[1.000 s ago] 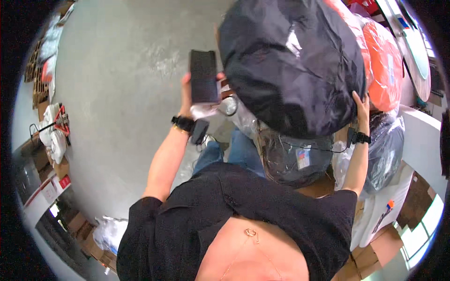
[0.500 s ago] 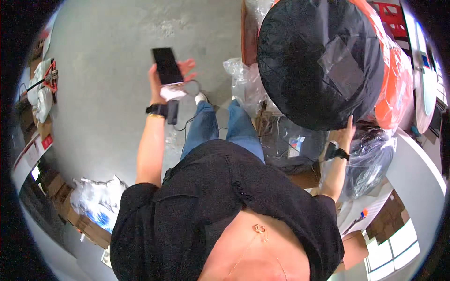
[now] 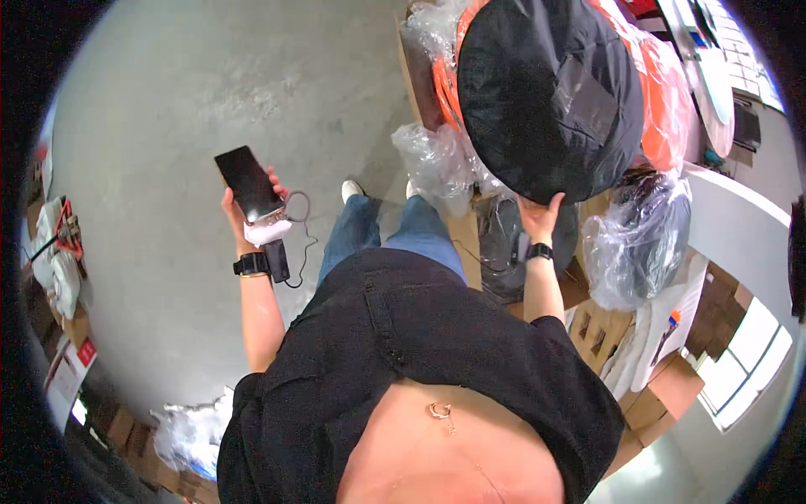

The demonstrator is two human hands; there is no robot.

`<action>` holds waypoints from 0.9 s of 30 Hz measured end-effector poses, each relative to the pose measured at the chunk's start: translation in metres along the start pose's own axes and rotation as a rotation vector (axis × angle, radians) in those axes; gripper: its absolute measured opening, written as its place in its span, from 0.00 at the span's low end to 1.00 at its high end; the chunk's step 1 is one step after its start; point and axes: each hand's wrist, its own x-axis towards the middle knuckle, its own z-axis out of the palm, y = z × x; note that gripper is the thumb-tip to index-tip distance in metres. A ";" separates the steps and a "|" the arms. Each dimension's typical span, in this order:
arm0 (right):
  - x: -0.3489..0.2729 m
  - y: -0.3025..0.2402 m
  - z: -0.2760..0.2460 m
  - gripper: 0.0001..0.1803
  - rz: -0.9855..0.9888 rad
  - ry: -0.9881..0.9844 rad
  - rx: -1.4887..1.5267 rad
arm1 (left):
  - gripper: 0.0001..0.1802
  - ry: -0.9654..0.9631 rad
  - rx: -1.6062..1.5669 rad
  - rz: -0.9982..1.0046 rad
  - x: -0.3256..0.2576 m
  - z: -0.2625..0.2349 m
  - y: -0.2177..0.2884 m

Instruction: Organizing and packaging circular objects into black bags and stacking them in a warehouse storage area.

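Note:
My left hand [image 3: 267, 197] is closed round a black smartphone [image 3: 248, 181], its dark screen facing up. A grey loop [image 3: 297, 206] and a white piece [image 3: 264, 232] hang by the phone's lower end. Next to that wrist is a small black box [image 3: 276, 261] with a thin cable. My right hand [image 3: 540, 217] grips the lower edge of a large round black fabric bag [image 3: 537, 101]. The thumb lies along its rim and the other fingers go partly under it, so their tips are hidden. The bag rests against orange things wrapped in clear plastic [image 3: 666, 109].
Crumpled clear plastic [image 3: 432, 160] lies left of the bag. Below it are dark plastic-wrapped bundles [image 3: 642, 244] and cardboard [image 3: 600, 332]. A curved white partition [image 3: 739, 206] stands at right. White sacks [image 3: 59, 252] and a plastic-wrapped pile [image 3: 193, 437] are at far left.
My left hand has brought the phone down and to the left. My right hand has shifted left along the bag's lower edge and now grips it. The whole view has turned slightly.

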 end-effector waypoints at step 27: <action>-0.150 -0.028 0.275 0.19 -0.578 -0.272 0.019 | 0.47 -0.721 0.230 -0.680 0.243 0.256 -0.025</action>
